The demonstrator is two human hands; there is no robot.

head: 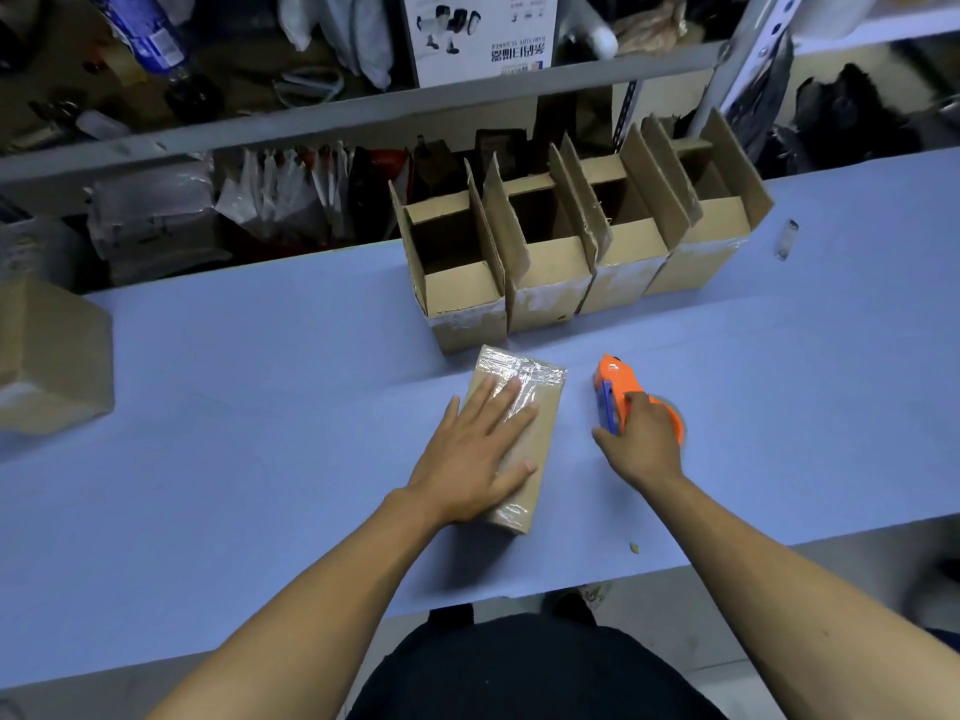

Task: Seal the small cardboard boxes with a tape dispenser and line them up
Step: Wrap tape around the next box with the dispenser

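Note:
A small cardboard box lies on its side on the blue table, with clear tape across its far end. My left hand rests flat on top of it, fingers straight. To its right my right hand grips an orange tape dispenser that stands on the table, a little apart from the box. Behind them several small boxes stand upright in a row, side by side, with their top flaps open and tape around their bases.
A larger cardboard box sits at the table's left edge. Metal shelving with bags and packages runs behind the table. A small clear scrap lies at the far right, a crumb near the front edge.

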